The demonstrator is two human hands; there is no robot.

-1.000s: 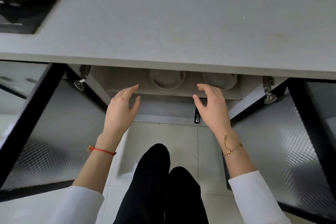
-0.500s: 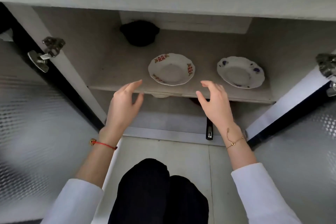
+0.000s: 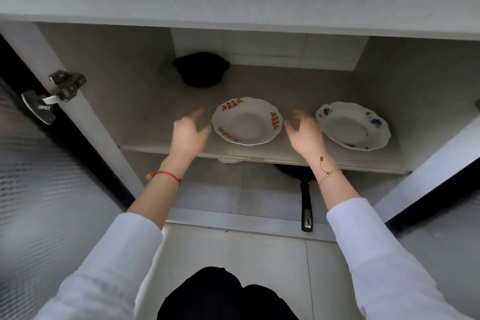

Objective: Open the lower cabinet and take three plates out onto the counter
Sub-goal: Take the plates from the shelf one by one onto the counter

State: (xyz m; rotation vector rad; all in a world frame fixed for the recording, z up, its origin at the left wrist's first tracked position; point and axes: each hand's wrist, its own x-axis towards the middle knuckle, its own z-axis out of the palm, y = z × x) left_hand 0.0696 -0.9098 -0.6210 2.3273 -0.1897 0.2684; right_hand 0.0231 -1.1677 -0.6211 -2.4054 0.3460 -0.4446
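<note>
The lower cabinet stands open with both doors swung out. On its shelf (image 3: 155, 122) lies a white plate with red and gold patterns (image 3: 246, 121), and to its right a white plate with blue flowers (image 3: 353, 126). My left hand (image 3: 188, 132) hovers open just left of the red-patterned plate. My right hand (image 3: 305, 132) hovers open just right of it, between the two plates. Neither hand touches a plate; both are motion-blurred. A white rim (image 3: 231, 161) peeks out under the shelf edge.
A black pot (image 3: 200, 69) sits at the back of the shelf. A black frying pan (image 3: 305, 189) lies on the cabinet floor, handle pointing outward. Frosted glass doors (image 3: 39, 189) flank both sides, with a metal hinge (image 3: 54, 93) at left. The counter edge (image 3: 233, 0) overhangs above.
My view dropped from the countertop into the cabinet. Both hands have moved forward over the shelf edge to either side of the red-patterned plate.
</note>
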